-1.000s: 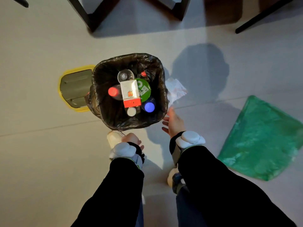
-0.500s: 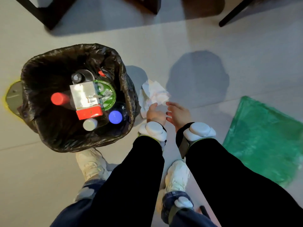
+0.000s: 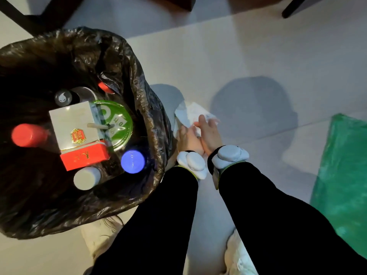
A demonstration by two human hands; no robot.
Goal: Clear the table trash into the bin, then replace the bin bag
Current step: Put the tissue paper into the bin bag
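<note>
A crumpled white tissue (image 3: 188,114) lies on the floor just right of the bin. Both my hands are down on it: my left hand (image 3: 187,138) grips its near edge, and my right hand (image 3: 208,133) closes over its top right part. The bin, lined with a black bag (image 3: 139,92), stands at the left and is nearly full. Inside sit a white and red box (image 3: 77,132), a green round lid (image 3: 117,126) and bottles with red (image 3: 29,135), blue (image 3: 132,161) and white (image 3: 86,178) caps.
A folded green bag (image 3: 345,175) lies flat on the floor at the right. Dark furniture legs (image 3: 39,18) cross the top edge. My white shoes (image 3: 101,237) stand close under my arms, beside the bin.
I have bent lower and closer, so the bin has slid left and grown larger in view. Both hands have moved from beside the bin onto the tissue.
</note>
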